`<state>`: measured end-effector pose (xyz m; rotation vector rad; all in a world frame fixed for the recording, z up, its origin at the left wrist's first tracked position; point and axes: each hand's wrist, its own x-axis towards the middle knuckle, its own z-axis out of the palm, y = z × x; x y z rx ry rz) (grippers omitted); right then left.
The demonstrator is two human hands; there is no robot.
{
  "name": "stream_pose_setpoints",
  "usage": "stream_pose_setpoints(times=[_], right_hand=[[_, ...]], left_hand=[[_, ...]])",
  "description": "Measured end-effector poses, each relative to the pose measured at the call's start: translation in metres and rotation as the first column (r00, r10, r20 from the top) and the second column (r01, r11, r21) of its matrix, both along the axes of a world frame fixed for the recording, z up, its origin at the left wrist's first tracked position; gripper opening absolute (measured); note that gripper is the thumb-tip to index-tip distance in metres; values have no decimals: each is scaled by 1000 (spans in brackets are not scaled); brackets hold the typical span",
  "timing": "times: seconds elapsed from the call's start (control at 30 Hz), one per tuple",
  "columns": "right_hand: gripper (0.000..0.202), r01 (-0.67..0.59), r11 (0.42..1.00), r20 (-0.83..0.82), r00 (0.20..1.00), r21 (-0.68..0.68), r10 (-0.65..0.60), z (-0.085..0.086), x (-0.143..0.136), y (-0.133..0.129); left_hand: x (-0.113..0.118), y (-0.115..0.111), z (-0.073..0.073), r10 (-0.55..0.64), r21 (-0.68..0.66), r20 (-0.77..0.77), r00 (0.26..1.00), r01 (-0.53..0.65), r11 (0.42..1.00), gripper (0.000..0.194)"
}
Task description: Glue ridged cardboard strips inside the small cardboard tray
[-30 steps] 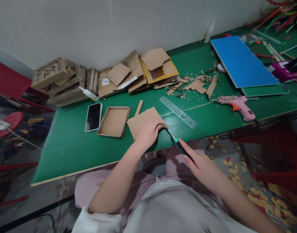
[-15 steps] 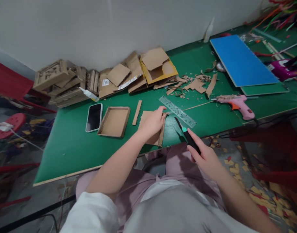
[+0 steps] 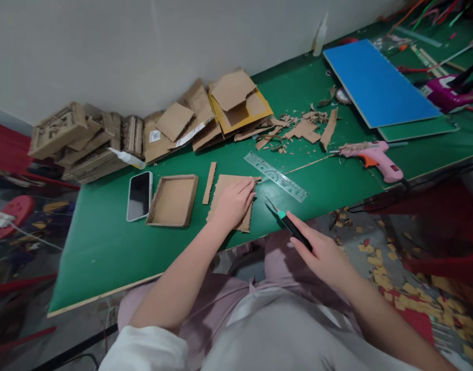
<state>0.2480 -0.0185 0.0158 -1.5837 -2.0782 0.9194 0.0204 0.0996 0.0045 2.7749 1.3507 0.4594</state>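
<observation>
My left hand (image 3: 236, 201) lies flat on a square piece of cardboard (image 3: 224, 186) near the table's front edge, fingers stretched over its right side. In my right hand (image 3: 317, 250) is a black and green craft knife (image 3: 296, 231), its blade pointing up and left, just right of the cardboard. A clear plastic ruler (image 3: 277, 176) lies beyond the knife. Left of the cardboard are a narrow cardboard strip (image 3: 209, 183) and a shallow cardboard tray (image 3: 193, 206).
A phone (image 3: 139, 196) lies left of the tray. Stacked cardboard pieces (image 3: 93, 144) and a glue bottle (image 3: 127, 157) stand behind. Cardboard scraps (image 3: 306, 130), a pink glue gun (image 3: 387, 161) and a blue board (image 3: 383, 85) are to the right.
My left hand has flattened onto the cardboard and no longer reaches its raised far right edge. My right hand, still with the knife, has lowered slightly. The view has shifted.
</observation>
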Motion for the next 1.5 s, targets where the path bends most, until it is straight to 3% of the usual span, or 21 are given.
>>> stream_pose_setpoints(times=[0.13,0.23,0.43,0.53,0.73,1.13,1.5], right_hand=[[51,-63,998,26,998,11,63,-6,0,-3],[51,-109,993,9,994,47,109,-6,1,-6],[51,-332,932,121,941,149,316,-1,4,-14],[51,-323,924,252,930,204,269,0,3,-16],[46,-305,906,394,902,294,176,-1,1,-16],[45,-285,906,519,850,313,88,4,-8,-14],[48,-273,918,537,840,289,81,6,-2,-14]], left_hand=[[-10,-6,2,-76,-124,-157,985,57,991,52],[-10,-9,3,-65,-145,-207,976,36,989,54],[6,-3,-1,126,-142,-165,978,-150,978,52],[11,2,-3,224,-161,-86,971,-236,958,50],[10,3,-1,255,-199,55,966,-239,950,44],[7,2,-6,218,-148,87,972,-203,968,45],[0,2,-12,80,-64,96,992,-74,995,44]])
